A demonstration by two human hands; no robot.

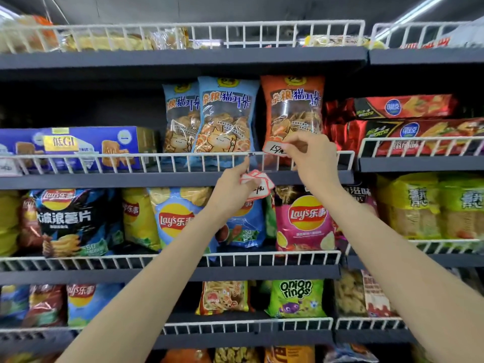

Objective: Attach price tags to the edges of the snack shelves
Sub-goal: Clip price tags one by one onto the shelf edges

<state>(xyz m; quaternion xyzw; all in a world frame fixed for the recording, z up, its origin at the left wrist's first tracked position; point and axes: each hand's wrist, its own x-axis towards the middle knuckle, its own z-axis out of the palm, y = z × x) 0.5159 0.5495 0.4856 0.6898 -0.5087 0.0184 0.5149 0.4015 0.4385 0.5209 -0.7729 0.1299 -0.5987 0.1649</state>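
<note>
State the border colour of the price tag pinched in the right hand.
Red border on a white tag, held by the right hand; the head view shows it.

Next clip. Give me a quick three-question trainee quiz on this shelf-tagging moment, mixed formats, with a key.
1. True or false: the right hand pinches a price tag at the wire rail in front of the orange snack bag.
2. What does the left hand hold? A) a pen B) spare tags C) a chip bag
3. Fill in: the green bag on the lower shelf reads "onion ____".

Key: 1 true; 2 B; 3 rings.
</note>
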